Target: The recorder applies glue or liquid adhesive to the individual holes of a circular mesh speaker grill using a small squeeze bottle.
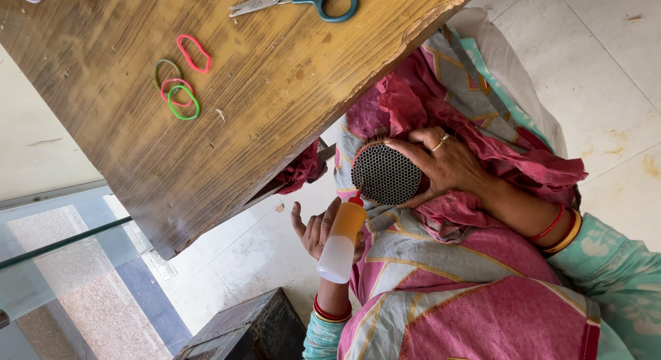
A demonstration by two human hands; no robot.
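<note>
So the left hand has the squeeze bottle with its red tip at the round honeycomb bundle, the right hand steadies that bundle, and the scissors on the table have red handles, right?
Not quite: the scissors have teal handles, not red, as the head view shows. The rest holds: the left hand holds the squeeze bottle, red tip at the round honeycomb bundle, which the right hand steadies. The scissors lie on the wooden table.

the wooden table (275,91) looked worn and matt; the squeeze bottle (342,240) smooth translucent plastic; the round mesh (386,174) perforated metal.
</note>
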